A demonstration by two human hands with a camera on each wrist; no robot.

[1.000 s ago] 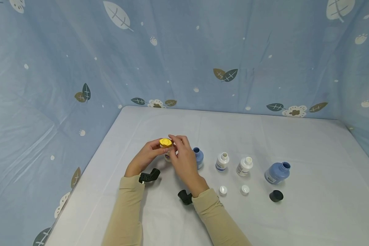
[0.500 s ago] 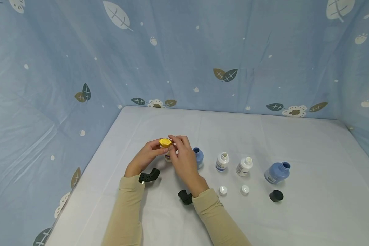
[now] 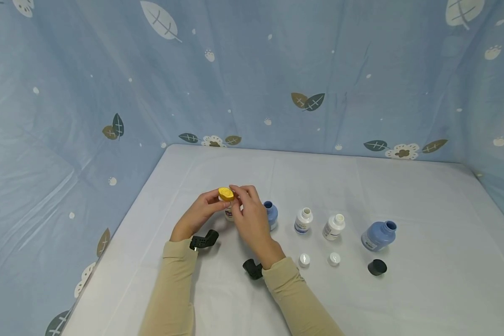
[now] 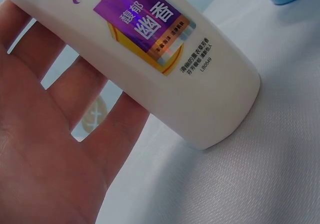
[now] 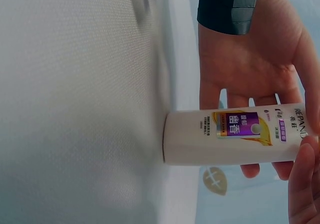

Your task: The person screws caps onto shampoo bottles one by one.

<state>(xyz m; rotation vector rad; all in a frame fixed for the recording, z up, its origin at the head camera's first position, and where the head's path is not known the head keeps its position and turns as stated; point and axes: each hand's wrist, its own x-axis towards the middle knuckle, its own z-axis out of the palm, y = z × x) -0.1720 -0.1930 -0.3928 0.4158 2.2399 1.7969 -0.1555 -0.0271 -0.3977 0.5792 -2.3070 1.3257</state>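
Observation:
A white body wash bottle (image 3: 229, 215) with a yellow cap (image 3: 226, 193) stands upright on the table at the left. My left hand (image 3: 200, 214) holds it near the top, thumb in front and fingers behind. In the left wrist view, the white bottle (image 4: 220, 103) shows a purple label, and its base is by the cloth. My right hand (image 3: 252, 219) reaches over from the right and pinches at the yellow cap, its fingertips partly hidden. In the right wrist view, right-hand fingers (image 5: 302, 179) meet the bottle's top, where the cap is out of frame.
Right of my hands stand a blue bottle (image 3: 271, 217), two white bottles (image 3: 303, 221) and a larger blue bottle (image 3: 378, 236), all uncapped. Two white caps (image 3: 304, 260) and a black cap (image 3: 377, 267) lie in front of them. Patterned blue curtain (image 3: 252, 70) surrounds the table.
The yellow cap has turned on the bottle and looks slightly tilted now. Both hands stay nearly in place, with only small finger motion.

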